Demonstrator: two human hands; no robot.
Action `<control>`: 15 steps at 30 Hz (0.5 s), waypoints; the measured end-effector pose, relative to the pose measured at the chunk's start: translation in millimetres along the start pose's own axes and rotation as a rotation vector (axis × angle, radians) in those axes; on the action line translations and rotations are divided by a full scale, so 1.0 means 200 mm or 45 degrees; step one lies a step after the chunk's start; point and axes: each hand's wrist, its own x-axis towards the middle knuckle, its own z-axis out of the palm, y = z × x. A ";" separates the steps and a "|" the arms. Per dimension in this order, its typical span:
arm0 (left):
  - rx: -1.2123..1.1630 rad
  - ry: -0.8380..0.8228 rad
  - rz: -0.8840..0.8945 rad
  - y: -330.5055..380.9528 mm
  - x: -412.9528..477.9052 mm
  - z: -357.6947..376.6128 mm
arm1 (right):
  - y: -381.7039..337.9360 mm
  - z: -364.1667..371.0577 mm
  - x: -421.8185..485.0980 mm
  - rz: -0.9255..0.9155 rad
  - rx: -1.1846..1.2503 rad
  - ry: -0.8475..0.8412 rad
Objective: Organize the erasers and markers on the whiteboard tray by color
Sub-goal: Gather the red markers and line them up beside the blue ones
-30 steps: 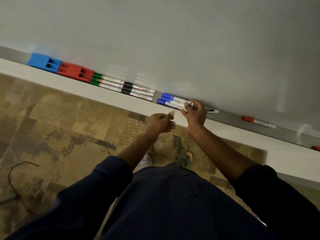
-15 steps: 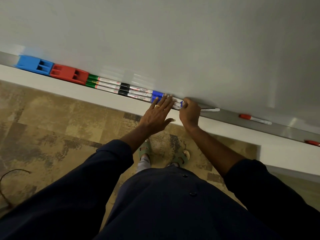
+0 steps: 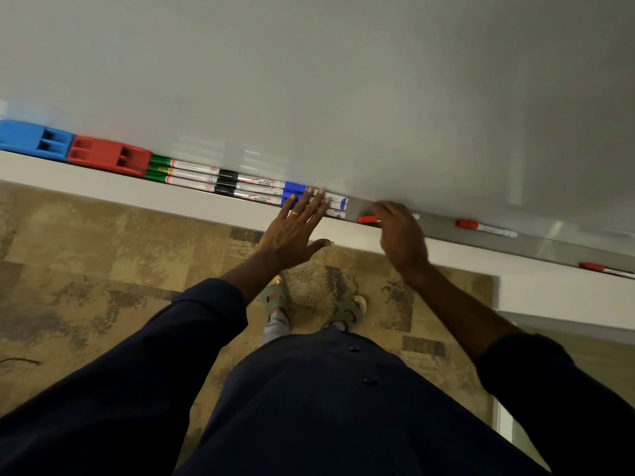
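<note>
On the grey whiteboard tray (image 3: 549, 247) lie, from left to right, a blue eraser (image 3: 31, 139), a red eraser (image 3: 110, 156), green markers (image 3: 182, 171), black markers (image 3: 247, 188) and blue markers (image 3: 338, 202). My left hand (image 3: 295, 228) rests flat, fingers spread, on the blue markers. To their right my right hand (image 3: 398, 231) curls over a red marker (image 3: 367, 219). Only the red cap shows at the left of the fingers and a white end at the right.
Two more red markers lie farther right on the tray, one (image 3: 484, 228) close by and one (image 3: 601, 269) near the frame's edge. The whiteboard (image 3: 343, 80) rises behind the tray. A white ledge (image 3: 103, 190) runs below it, above patterned floor and my sandalled feet.
My right hand has left the blue markers and moved right onto a red marker. My left hand stays spread on the blue markers, which now butt against the black ones.
</note>
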 end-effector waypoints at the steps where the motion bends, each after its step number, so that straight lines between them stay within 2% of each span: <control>1: 0.005 -0.005 0.006 0.00 0.00 0.00 | 0.08 -0.02 -0.02 -0.057 -0.073 -0.085; 4: 0.011 -0.024 0.017 0.00 0.00 -0.01 | 0.24 -0.06 -0.01 -0.181 -0.244 -0.297; 6: -0.026 -0.005 0.011 0.01 0.00 -0.02 | 0.27 -0.07 0.02 -0.243 -0.278 -0.329; 9: -0.166 0.113 0.003 0.05 0.01 -0.04 | 0.25 -0.09 0.04 -0.205 -0.212 -0.338; 11: -0.381 0.222 -0.025 0.13 0.01 -0.08 | 0.23 -0.10 0.01 -0.131 -0.049 -0.256; 15: -1.076 0.363 -0.187 0.41 0.01 -0.18 | 0.06 -0.20 -0.08 0.212 0.700 0.133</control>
